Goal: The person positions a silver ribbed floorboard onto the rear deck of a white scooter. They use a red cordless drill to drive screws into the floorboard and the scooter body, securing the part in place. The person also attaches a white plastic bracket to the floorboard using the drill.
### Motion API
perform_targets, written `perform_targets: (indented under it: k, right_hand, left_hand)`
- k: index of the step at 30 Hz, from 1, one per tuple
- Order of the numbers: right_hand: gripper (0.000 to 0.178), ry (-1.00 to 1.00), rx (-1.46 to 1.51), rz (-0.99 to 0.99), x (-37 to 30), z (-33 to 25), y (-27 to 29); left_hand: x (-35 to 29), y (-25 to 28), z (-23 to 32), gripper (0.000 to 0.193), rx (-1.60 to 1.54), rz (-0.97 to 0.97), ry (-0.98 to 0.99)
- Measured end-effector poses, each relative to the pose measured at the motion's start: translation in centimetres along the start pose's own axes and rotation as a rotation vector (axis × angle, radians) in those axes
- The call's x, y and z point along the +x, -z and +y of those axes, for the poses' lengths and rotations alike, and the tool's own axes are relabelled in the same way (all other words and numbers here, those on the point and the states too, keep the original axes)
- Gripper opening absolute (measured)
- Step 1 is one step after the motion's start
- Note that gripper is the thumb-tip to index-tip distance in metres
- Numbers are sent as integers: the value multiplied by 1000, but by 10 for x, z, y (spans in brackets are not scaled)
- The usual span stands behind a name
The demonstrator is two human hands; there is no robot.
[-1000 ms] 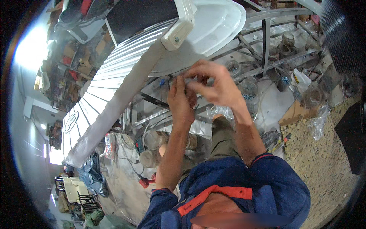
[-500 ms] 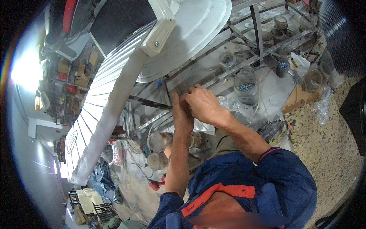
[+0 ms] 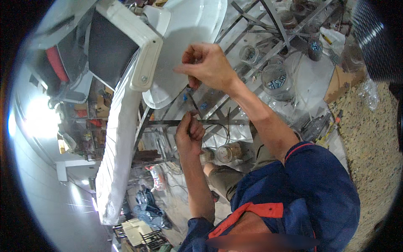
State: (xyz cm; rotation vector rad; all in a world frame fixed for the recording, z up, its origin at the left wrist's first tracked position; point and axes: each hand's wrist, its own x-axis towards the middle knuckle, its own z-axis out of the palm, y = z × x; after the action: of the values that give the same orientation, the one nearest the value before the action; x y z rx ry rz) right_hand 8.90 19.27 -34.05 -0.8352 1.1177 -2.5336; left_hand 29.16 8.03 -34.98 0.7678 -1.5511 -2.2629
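Note:
My right hand [image 3: 212, 67] is raised in front of a white oval panel [image 3: 161, 90]. Its fingers curl toward the thumb, and anything pinched there is too small to make out. Lower down, my left hand [image 3: 191, 132] has its fingers folded in beside a dark metal bar [image 3: 161, 123]; what they may hold is hidden. Between the hands, small blue pieces [image 3: 204, 105] show near the metal frame [image 3: 277, 23]. Left of the hands stands a white padded, ribbed part [image 3: 119, 155] with a pale bracket [image 3: 145, 63] at its top, bolted at the corner.
Clear jars of screws [image 3: 275, 80] and a smaller jar [image 3: 248, 54] stand to the right beyond the frame. A dark power tool [image 3: 315, 128] lies near the speckled floor [image 3: 369, 168]. Dark plastic bags [image 3: 151, 212] lie at lower left, and a jar [image 3: 230, 152] sits by my leg.
My hands were together and have come apart. The right hand has gone up toward the white panel; the left has dropped a little lower. The whole view has shifted and turned.

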Motion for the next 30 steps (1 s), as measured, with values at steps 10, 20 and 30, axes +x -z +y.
perform_targets:
  k: [10, 20, 30]
  right_hand:
    - [21, 235, 118, 84, 63, 4, -9]
    - [13, 514, -294, 286, 65, 2, -26]
    - [13, 726, -377, 218, 75, 6, -24]
  left_hand:
    - [-17, 58, -70, 22, -132, 149, 364]
    - [-31, 64, -91, 28, -71, 207, 323]
    - [-37, 61, -91, 27, -134, 201, 333]
